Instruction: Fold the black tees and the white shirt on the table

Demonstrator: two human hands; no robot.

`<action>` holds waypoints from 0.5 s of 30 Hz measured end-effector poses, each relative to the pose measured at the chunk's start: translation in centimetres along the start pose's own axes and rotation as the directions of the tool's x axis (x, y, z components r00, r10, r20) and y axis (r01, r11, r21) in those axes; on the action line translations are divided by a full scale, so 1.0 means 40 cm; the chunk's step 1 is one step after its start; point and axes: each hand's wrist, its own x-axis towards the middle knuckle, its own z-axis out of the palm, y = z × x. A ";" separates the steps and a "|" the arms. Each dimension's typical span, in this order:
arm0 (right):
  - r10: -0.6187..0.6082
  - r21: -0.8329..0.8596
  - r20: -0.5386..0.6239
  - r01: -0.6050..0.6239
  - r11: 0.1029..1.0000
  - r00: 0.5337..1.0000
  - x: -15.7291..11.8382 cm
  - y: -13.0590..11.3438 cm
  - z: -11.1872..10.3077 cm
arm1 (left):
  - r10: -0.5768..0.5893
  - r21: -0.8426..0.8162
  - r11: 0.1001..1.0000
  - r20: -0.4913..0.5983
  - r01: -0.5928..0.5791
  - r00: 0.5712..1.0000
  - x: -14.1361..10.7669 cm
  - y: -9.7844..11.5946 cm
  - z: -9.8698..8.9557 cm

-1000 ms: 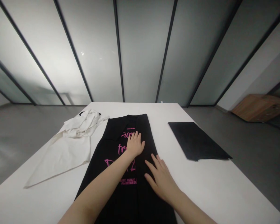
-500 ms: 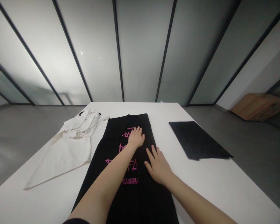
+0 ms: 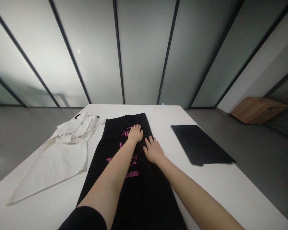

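A black T-shirt (image 3: 124, 198) with pink lettering lies lengthwise in front of me, its sides folded inward into a long strip. My left hand (image 3: 135, 133) rests flat on its upper part, fingers stretched out over the print. Lower and to the right, my right hand (image 3: 154, 150) lies on the shirt's right folded side with its fingers spread. Neither hand grips the cloth. My left forearm hides part of the lettering.
The white table (image 3: 158, 110) carries a crumpled white garment (image 3: 62, 153) on the left. A flat, folded black cloth (image 3: 199, 143) lies on the right. Beyond stand frosted glass panels (image 3: 144, 54), and a wooden cabinet (image 3: 256, 110) is at the far right.
Both hands have moved a little farther up the shirt, away from me. The shirt's top edge has shifted slightly away too. The view has turned a little.
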 end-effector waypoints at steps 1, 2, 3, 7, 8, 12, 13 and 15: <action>0.005 0.001 0.000 -0.005 1.000 1.000 0.010 -0.001 -0.004 | -0.002 -0.001 1.000 -0.003 0.002 1.000 0.011 -0.004 -0.003; 0.009 0.003 -0.002 -0.009 1.000 1.000 0.019 -0.003 -0.008 | -0.004 -0.002 1.000 -0.007 0.004 1.000 0.021 -0.007 -0.006; 0.011 0.005 -0.007 -0.011 1.000 1.000 0.027 -0.003 -0.011 | -0.005 -0.002 1.000 -0.012 0.005 1.000 0.029 -0.010 -0.008; 0.003 0.009 -0.026 -0.003 1.000 1.000 0.038 0.000 -0.014 | -0.007 0.010 1.000 -0.039 0.008 0.999 0.039 -0.015 -0.019; 0.001 0.007 -0.028 -0.001 1.000 1.000 0.034 0.001 -0.012 | -0.009 0.016 1.000 -0.050 0.010 0.999 0.035 -0.016 -0.022; 0.014 -0.007 -0.043 -0.014 1.000 0.999 -0.011 0.015 0.000 | -0.005 0.046 0.999 -0.103 0.010 0.995 0.012 -0.012 -0.037; 0.013 -0.011 -0.049 -0.014 1.000 0.999 -0.029 0.020 0.004 | 0.011 0.052 0.999 -0.109 -0.005 0.994 0.005 -0.009 -0.042; 0.006 -0.018 -0.057 -0.007 1.000 0.998 -0.075 0.033 0.012 | 0.054 0.060 0.997 -0.105 -0.047 0.993 -0.013 0.002 -0.049</action>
